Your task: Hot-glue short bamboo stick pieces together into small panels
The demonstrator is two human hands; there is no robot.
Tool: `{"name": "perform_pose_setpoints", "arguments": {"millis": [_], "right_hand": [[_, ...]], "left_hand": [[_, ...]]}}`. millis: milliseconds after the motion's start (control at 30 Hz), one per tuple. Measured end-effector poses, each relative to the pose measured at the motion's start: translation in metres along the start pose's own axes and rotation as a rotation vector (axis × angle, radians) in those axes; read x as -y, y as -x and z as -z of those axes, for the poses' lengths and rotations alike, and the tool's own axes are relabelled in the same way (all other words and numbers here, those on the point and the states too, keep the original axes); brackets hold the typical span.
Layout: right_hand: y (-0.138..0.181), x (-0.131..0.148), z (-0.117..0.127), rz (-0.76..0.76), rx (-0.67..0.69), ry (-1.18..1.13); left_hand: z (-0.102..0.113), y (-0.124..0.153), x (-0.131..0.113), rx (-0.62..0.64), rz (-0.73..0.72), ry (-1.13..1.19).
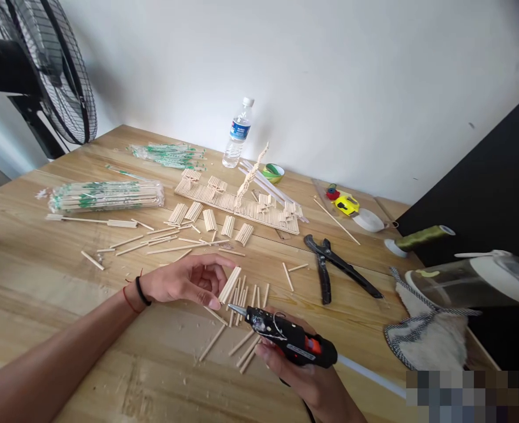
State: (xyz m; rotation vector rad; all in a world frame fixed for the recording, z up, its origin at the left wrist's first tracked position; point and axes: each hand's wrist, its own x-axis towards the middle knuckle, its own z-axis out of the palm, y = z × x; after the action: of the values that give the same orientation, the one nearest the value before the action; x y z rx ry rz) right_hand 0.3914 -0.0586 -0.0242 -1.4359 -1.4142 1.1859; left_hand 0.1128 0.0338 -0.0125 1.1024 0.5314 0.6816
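Note:
My left hand (187,282) pinches a small panel of glued wooden sticks (230,284) just above the wooden table (43,282). My right hand (305,376) grips a black and red hot glue gun (292,339), with its nozzle pointing left, close to the lower end of the panel. Several short cut sticks (245,299) lie loose under and around both hands. Farther back sits a long stick base with small stick pieces on it (237,202) and an upright twisted stick piece (251,173).
Black pliers (330,264) lie to the right of the sticks. Bags of chopsticks (104,195) lie at the left, and a water bottle (238,134) stands by the wall. A yellow tape measure (346,204), a thread spool (418,238), a cloth (427,335) and a fan (52,64) surround the area.

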Motion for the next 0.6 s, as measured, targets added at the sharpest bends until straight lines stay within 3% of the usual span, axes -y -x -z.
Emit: {"name": "perform_pose_setpoints", "arguments": {"millis": [67, 233, 400, 600], "right_hand": [[-0.001, 0.004, 0.000, 0.019, -0.014, 0.042], [-0.009, 0.018, 0.000, 0.062, 0.172, 0.038], [-0.007, 0.009, 0.002, 0.071, 0.072, 0.087], [-0.008, 0.014, 0.002, 0.085, 0.118, 0.078]], "left_hand": [[0.000, 0.000, 0.000, 0.016, -0.003, -0.010], [0.002, -0.001, 0.002, 0.036, -0.021, -0.028], [0.003, -0.001, 0.005, 0.033, -0.013, -0.044], [0.003, -0.001, 0.004, 0.046, -0.011, -0.035]]}}
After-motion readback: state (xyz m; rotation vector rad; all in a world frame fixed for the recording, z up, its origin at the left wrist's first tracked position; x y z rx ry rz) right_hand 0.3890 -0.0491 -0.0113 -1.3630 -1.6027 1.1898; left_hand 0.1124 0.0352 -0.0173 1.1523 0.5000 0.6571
